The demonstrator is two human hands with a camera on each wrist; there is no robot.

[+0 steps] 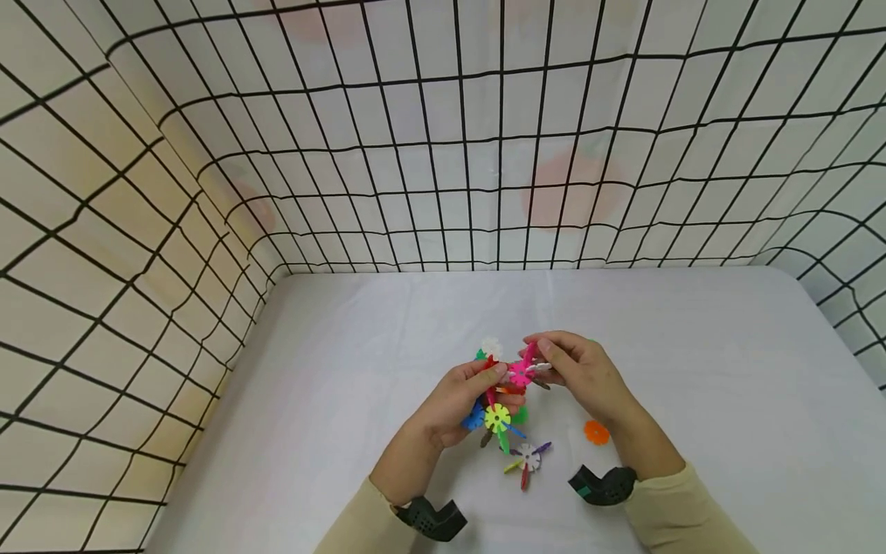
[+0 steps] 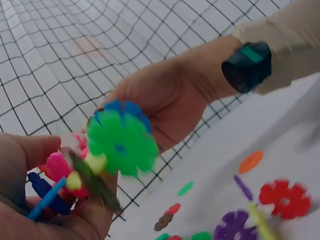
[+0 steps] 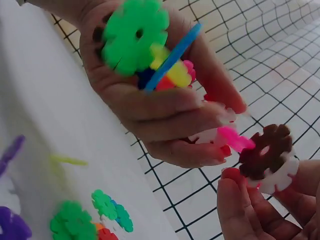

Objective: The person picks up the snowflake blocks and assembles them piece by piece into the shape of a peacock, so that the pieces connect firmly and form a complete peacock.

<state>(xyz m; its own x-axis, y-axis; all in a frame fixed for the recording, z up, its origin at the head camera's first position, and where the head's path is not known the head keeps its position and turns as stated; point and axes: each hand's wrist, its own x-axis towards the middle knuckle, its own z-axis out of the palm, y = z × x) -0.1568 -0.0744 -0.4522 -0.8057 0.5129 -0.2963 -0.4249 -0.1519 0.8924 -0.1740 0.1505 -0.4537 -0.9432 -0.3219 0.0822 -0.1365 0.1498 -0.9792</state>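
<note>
My left hand (image 1: pixel 446 400) grips a cluster of interlocking snowflake discs, among them a yellow disc (image 1: pixel 497 418), a blue disc (image 1: pixel 474 416) and a green disc (image 2: pixel 122 142). Its thumb presses near the red pieces at the top of the cluster. My right hand (image 1: pixel 584 377) pinches a smaller joined group around a pink disc (image 1: pixel 521 373). In the right wrist view that group shows a brown disc (image 3: pixel 266 151) and a white disc (image 3: pixel 281 176) between the fingertips. The two groups meet between the hands; I cannot tell whether they are joined.
On the white table (image 1: pixel 332 431) lie a white disc with coloured spokes (image 1: pixel 530 458) and a loose orange disc (image 1: pixel 597 432). More loose discs, such as a red disc (image 2: pixel 285 200), lie beyond the hands. A black wire grid (image 1: pixel 443 161) stands around the table's back and sides.
</note>
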